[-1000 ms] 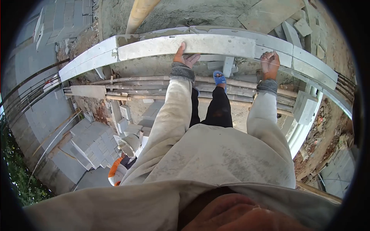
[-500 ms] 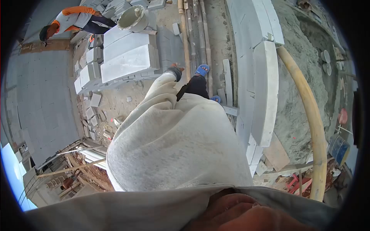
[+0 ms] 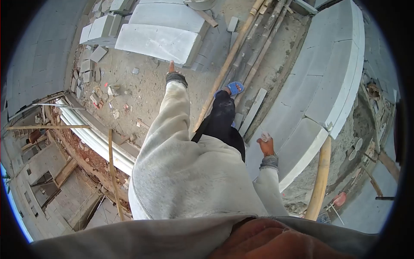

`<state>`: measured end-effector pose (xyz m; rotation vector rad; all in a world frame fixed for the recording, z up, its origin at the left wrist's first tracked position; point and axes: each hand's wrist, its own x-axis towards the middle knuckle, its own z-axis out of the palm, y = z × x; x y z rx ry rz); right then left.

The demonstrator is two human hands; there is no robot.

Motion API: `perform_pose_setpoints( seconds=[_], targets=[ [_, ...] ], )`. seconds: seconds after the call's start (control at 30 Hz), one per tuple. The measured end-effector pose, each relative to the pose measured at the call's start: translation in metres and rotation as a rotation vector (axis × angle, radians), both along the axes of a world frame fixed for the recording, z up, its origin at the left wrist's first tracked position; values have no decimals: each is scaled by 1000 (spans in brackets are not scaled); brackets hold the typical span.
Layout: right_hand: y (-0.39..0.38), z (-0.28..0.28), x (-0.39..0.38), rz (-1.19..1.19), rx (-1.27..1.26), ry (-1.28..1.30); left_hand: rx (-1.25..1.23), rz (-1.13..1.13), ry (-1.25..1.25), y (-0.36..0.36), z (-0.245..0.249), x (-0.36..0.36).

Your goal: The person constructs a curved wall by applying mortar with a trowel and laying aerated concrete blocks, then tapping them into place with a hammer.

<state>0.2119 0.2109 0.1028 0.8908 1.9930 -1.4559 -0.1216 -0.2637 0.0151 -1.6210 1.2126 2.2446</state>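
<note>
My left hand (image 3: pixel 173 68) reaches forward at the near edge of a large pale block (image 3: pixel 155 42), at least one finger stretched out; whether it touches the block is unclear. No object shows in it. My right hand (image 3: pixel 266 144) hangs beside the low wall of pale blocks (image 3: pixel 299 97), thumb and fingers apart, with whitish fingertips and nothing visible held. Both wrists have dark grey cuffs on light sleeves. A blue sandal (image 3: pixel 235 88) is on one foot, next to the long poles (image 3: pixel 252 52).
A bucket (image 3: pixel 201 4) is cut off at the top edge. Rubble and small block pieces (image 3: pixel 98 54) lie at the upper left, white pipes (image 3: pixel 86 129) lower down. A narrow strip (image 3: pixel 252 113) lies beside the wall. A thick bamboo pole (image 3: pixel 320 179) slants at the lower right.
The view has turned and shifted. My right hand has come into sight by the wall. My left hand now appears at the block's near edge. The other person is out of view.
</note>
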Motion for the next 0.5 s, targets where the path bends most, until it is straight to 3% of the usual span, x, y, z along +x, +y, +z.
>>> perform_pose_setpoints(
  seconds=[0.1, 0.23, 0.3, 0.37, 0.47, 0.5],
  targets=[
    [-52, -31, -149, 152, -234, 154, -112, -7, 88, 16, 17, -26],
    [-165, -71, -333, 546, -235, 304, -211, -7, 102, -4, -16, -51],
    [-223, -63, -408, 510, -183, 375, -168, -8, 113, -13, -26, -57],
    [-267, -75, -465, 489, 23, 580, -74, 8, 142, -22, -33, -63],
    [-300, -86, -508, 535, 69, 479, 91, 93, 326, -28, -27, -73],
    [-307, -116, -514, 589, -14, 492, 85, 136, 386, -19, -18, -80]
  ],
)
